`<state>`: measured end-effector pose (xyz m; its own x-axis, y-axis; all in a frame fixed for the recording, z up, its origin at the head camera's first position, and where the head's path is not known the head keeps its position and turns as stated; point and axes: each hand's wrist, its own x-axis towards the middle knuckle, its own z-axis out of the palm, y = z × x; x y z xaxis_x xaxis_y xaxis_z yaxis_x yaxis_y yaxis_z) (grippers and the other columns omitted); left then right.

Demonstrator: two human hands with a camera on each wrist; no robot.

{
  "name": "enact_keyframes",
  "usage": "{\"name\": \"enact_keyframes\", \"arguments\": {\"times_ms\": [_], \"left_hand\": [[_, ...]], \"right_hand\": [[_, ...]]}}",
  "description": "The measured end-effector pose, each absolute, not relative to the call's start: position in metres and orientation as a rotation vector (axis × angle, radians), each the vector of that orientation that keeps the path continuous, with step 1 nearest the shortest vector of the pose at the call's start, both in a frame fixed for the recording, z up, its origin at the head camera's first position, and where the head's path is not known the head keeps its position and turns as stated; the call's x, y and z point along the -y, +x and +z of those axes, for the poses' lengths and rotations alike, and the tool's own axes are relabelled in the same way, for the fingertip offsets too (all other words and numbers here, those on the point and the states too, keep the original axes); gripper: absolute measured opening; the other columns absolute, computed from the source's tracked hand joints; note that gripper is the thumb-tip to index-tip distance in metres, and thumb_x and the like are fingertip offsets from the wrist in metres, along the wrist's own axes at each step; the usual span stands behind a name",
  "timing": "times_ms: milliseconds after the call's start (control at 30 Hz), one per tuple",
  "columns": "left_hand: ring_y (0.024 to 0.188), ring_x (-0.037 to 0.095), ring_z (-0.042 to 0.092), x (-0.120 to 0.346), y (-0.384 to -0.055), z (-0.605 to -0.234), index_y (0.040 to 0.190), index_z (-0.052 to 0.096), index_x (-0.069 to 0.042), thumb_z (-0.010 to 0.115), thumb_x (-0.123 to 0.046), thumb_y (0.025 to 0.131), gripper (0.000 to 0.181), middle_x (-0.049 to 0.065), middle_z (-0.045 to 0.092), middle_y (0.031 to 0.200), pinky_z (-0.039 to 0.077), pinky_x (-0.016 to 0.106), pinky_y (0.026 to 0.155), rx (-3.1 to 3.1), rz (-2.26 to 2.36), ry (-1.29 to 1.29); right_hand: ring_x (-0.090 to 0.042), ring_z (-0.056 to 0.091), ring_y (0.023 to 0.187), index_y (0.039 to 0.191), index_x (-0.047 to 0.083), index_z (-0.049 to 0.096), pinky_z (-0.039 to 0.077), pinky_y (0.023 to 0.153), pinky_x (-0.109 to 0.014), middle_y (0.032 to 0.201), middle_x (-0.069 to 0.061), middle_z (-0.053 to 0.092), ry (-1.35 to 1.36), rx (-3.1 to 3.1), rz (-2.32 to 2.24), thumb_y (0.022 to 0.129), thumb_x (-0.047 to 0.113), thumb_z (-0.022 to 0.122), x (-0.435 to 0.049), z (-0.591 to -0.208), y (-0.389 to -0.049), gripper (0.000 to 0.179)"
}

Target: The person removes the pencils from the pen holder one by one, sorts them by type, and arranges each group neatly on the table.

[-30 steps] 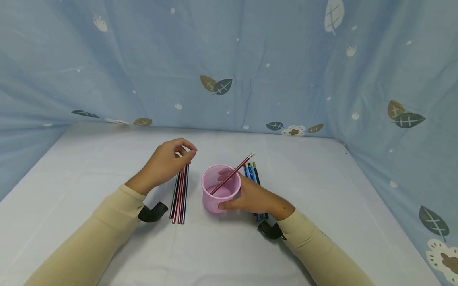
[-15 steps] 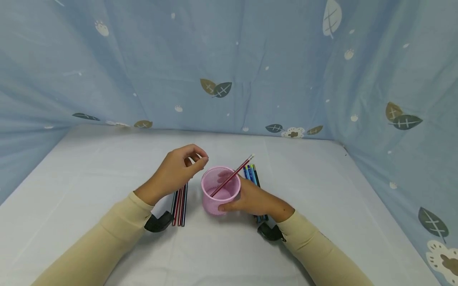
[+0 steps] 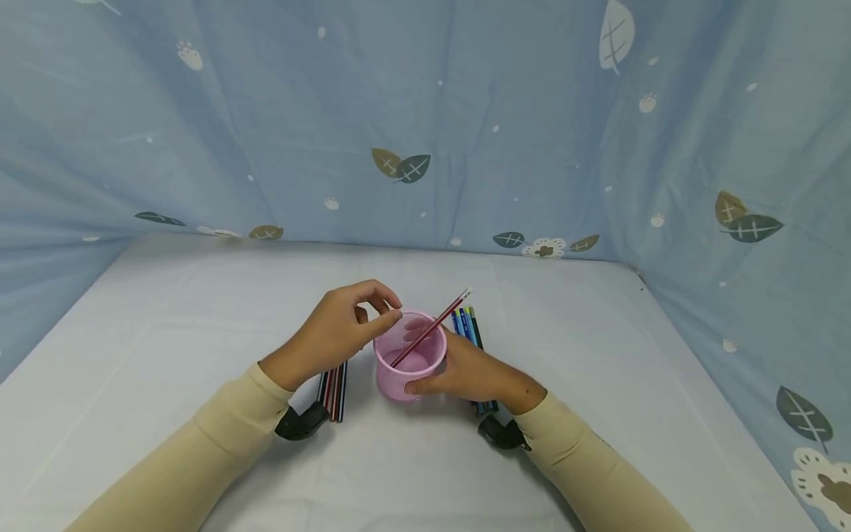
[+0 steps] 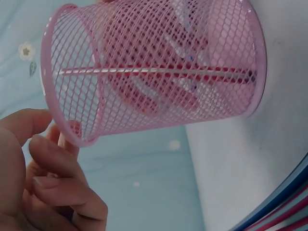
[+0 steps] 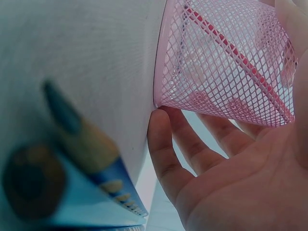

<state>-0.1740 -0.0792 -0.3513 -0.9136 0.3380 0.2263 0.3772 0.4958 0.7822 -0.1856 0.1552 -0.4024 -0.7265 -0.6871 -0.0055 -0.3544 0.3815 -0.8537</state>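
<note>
The right hand (image 3: 475, 366) grips a pink mesh pencil cup (image 3: 394, 384) from its right side, thumb in front and fingers round the back. The cup stands upright on the table. Inside leans a red pencil (image 3: 432, 325), its white-tipped end above the rim. My left hand (image 3: 339, 325) is over the cup's left rim, fingers loosely bent with nothing seen between them. In the left wrist view, its fingertips are close to the rim (image 4: 46, 62); whether they touch cannot be told. Below this hand lie several striped pencils (image 3: 334, 388), partly hidden.
Several blue and dark pencils (image 3: 467, 325) lie right of the cup, partly under the right hand. Black wrist mounts (image 3: 302, 421) hang below both wrists. A white cloth (image 3: 199, 318) covers the table; a blue leaf-patterned curtain (image 3: 425, 96) stands behind and at the sides.
The left hand has moved right, from above the striped pencils to the cup's rim. The right hand and the cup have stayed in place. The red pencil leans as before.
</note>
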Motion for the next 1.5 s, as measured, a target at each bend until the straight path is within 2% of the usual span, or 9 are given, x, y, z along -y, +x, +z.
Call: {"name": "enact_keyframes", "arguments": {"times_ms": [200,400,700,800,1033,1233,1400,1500], "left_hand": [[0.051,0.011,0.041,0.075,-0.173,-0.354,0.099,0.069,-0.025,0.072,-0.029,0.093,0.007,-0.007,0.068,0.088,0.038,0.025,0.049,2.638,-1.360,-0.681],[0.059,0.013,0.051,0.073,-0.171,-0.356,0.097,0.070,-0.025,0.073,-0.027,0.092,0.006,-0.009,0.067,0.086,0.043,0.025,0.051,2.592,-1.314,-0.701],[0.082,0.011,0.055,0.065,-0.167,-0.359,0.094,0.072,-0.020,0.076,-0.021,0.088,0.007,-0.010,0.067,0.084,0.046,0.029,0.073,2.446,-1.209,-0.755],[0.085,0.012,0.057,0.062,-0.167,-0.360,0.095,0.074,-0.018,0.077,-0.019,0.087,0.008,-0.010,0.069,0.087,0.045,0.032,0.078,2.419,-1.197,-0.790],[0.089,0.012,0.063,0.058,-0.165,-0.362,0.099,0.075,-0.015,0.079,-0.017,0.086,0.014,-0.008,0.073,0.093,0.052,0.032,0.081,2.408,-1.240,-0.868],[0.087,0.011,0.066,0.056,-0.163,-0.365,0.095,0.077,-0.013,0.080,-0.013,0.085,0.010,-0.007,0.074,0.091,0.056,0.033,0.079,2.396,-1.228,-0.899],[0.089,0.006,0.067,0.054,-0.161,-0.367,0.094,0.078,-0.015,0.081,-0.014,0.084,0.010,-0.009,0.076,0.095,0.047,0.037,0.092,2.427,-1.135,-0.896],[0.091,0.006,0.068,0.053,-0.159,-0.367,0.097,0.078,-0.017,0.081,-0.015,0.084,0.014,-0.011,0.076,0.096,0.042,0.040,0.090,2.454,-1.079,-0.905]], "right_hand": [[-0.019,0.054,0.125,0.150,0.014,0.032,0.052,0.099,-0.038,0.139,-0.004,0.054,-0.925,-2.282,-1.287,0.080,0.024,0.085,-0.155,-0.402,-0.186,0.088],[-0.018,0.055,0.124,0.149,0.017,0.032,0.051,0.100,-0.037,0.139,-0.004,0.054,-0.914,-2.287,-1.280,0.080,0.026,0.085,-0.156,-0.403,-0.186,0.087],[-0.018,0.055,0.125,0.151,0.019,0.031,0.051,0.100,-0.037,0.140,-0.002,0.055,-0.945,-2.267,-1.284,0.081,0.025,0.084,-0.157,-0.403,-0.186,0.088],[-0.017,0.054,0.126,0.152,0.020,0.030,0.051,0.100,-0.036,0.141,0.000,0.054,-0.963,-2.260,-1.286,0.082,0.025,0.084,-0.157,-0.404,-0.186,0.089],[-0.010,0.053,0.127,0.154,0.025,0.030,0.050,0.102,-0.032,0.144,0.008,0.051,-1.005,-2.258,-1.294,0.081,0.025,0.084,-0.155,-0.406,-0.188,0.091],[-0.014,0.055,0.126,0.153,0.021,0.033,0.052,0.099,-0.030,0.144,0.003,0.052,-1.021,-2.277,-1.302,0.082,0.025,0.084,-0.153,-0.407,-0.185,0.088],[-0.010,0.056,0.125,0.151,0.023,0.036,0.052,0.098,-0.027,0.145,0.005,0.052,-0.980,-2.298,-1.324,0.081,0.025,0.085,-0.150,-0.406,-0.181,0.085],[-0.010,0.056,0.126,0.150,0.024,0.037,0.052,0.098,-0.026,0.145,0.007,0.052,-0.954,-2.304,-1.332,0.081,0.025,0.085,-0.148,-0.404,-0.178,0.084]]}}
